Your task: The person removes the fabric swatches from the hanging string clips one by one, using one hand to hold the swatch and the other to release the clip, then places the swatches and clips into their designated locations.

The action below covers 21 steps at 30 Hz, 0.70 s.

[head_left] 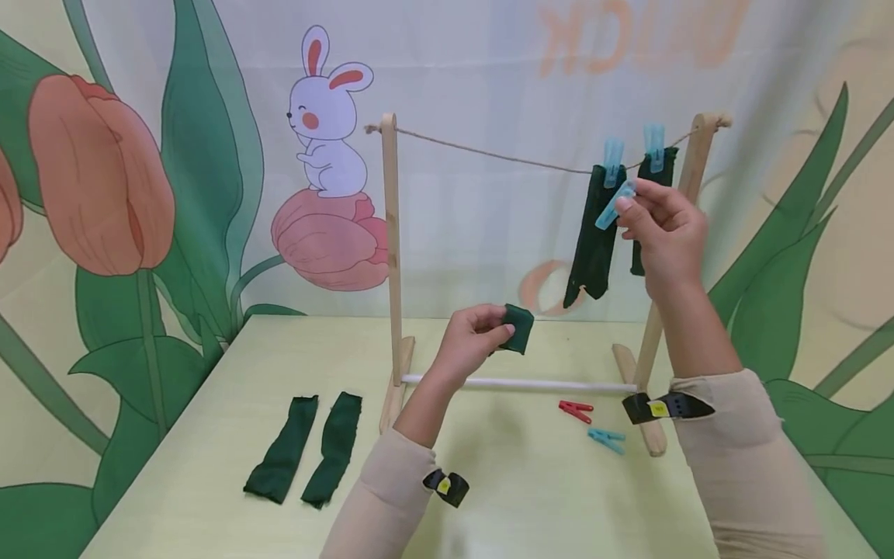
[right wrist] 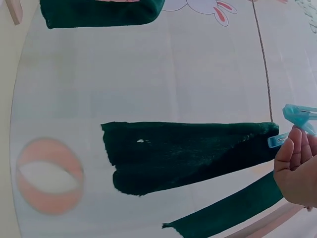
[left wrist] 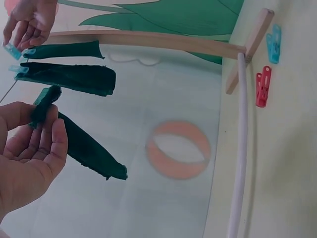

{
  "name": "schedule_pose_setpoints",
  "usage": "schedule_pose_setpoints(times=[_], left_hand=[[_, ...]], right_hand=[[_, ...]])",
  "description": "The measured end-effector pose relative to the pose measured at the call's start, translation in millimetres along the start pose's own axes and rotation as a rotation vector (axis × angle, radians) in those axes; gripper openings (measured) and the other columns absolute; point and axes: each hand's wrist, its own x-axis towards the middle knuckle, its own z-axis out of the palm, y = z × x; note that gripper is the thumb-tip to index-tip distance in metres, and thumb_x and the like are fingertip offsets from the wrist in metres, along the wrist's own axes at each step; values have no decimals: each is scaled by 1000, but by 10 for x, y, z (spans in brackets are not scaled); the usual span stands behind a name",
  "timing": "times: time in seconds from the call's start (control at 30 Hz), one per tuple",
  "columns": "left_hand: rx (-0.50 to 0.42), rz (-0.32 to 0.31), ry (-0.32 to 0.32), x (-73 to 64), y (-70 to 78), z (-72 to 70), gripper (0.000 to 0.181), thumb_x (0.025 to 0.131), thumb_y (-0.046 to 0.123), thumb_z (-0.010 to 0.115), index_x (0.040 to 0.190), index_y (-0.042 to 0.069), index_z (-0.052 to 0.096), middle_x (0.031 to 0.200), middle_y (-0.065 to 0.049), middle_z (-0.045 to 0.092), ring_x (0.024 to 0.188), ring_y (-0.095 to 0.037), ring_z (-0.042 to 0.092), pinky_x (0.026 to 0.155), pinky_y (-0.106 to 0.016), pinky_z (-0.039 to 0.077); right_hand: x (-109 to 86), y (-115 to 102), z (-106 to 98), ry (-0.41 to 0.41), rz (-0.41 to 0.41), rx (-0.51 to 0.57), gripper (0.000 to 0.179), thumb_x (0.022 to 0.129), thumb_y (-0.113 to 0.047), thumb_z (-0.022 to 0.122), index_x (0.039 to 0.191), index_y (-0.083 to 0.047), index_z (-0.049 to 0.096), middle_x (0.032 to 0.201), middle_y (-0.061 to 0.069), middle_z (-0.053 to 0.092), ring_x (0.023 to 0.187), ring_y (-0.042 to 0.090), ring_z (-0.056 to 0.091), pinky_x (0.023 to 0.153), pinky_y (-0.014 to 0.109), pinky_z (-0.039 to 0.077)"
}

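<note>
My left hand (head_left: 471, 345) pinches a dark green cloth strip (head_left: 518, 329) by one end, in front of the stand. In the left wrist view the strip (left wrist: 89, 146) hangs away from the fingers. Up by the rope my right hand (head_left: 667, 229) pinches a light blue clothespin (head_left: 615, 206) between thumb and fingers. Just behind it, two dark green cloth strips hang: a nearer strip (head_left: 594, 241) under one blue clothespin (head_left: 613, 161), and another strip (head_left: 658, 171), partly hidden by the hand, under a second blue clothespin (head_left: 653, 146).
A rope (head_left: 489, 154) sags between the wooden posts (head_left: 391, 248) of a stand with a white bottom bar (head_left: 552, 384). On the table (head_left: 209, 435), two green strips (head_left: 282, 450) lie at left. A red clothespin (head_left: 576, 410) and a blue clothespin (head_left: 606, 439) lie near the right foot.
</note>
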Motion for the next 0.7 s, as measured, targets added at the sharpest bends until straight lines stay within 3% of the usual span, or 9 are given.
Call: schedule_pose_setpoints(times=[0.17, 0.43, 0.7], left_hand=[[8, 12, -28, -66, -47, -57, 28, 86, -2, 59, 113, -8, 61, 90, -13, 64, 79, -16, 59, 70, -30, 52], [-22, 8, -39, -164, -124, -119, 28, 84, -5, 59, 112, -10, 60, 83, -8, 61, 69, -13, 54, 61, -26, 47], [-26, -13, -48, -266, -197, -168, 26, 85, -3, 59, 110, -9, 61, 81, -5, 60, 69, -15, 53, 61, -28, 45]], right_hand=[[-67, 55, -88, 11, 26, -9, 28, 81, -7, 71, 108, -1, 67, 80, 6, 64, 66, 14, 59, 60, 19, 49], [-167, 110, -197, 4, 38, -32, 27, 82, -7, 70, 108, 0, 66, 80, 6, 64, 66, 14, 59, 60, 18, 48], [-278, 153, -252, 1, 96, -66, 27, 82, -8, 70, 108, -2, 67, 80, 5, 62, 66, 13, 59, 61, 18, 49]])
